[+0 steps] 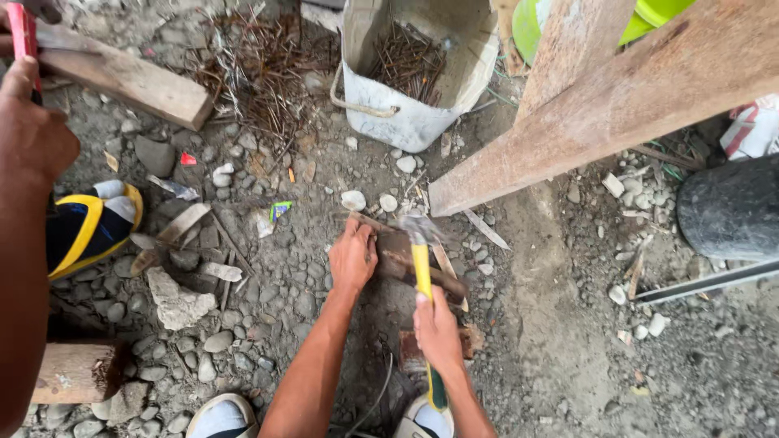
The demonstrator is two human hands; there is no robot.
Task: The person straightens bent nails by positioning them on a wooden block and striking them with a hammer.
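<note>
While person crouches over gravel, right hand point(436, 327) wraps tight round yellow hammer handle point(422, 276), hammer head point(415, 228) hovering above rusty metal block point(403, 258). Left hand point(353, 258) presses thin nail point(367, 221) against block's far edge, fingers closed on it. Beyond: white bucket point(406, 122) of rusty nails point(410, 57), loose nail pile point(260, 73) beside it, wooden plank point(617, 105) at right. Another person's arm point(24, 203) at far left.

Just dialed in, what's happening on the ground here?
A person crouches over gravel. Their right hand grips a yellow-handled hammer, its head over a rusty metal piece that the left hand steadies. A dirty white bucket of rusty nails stands just beyond. Another person's arm shows at the left edge.
</note>
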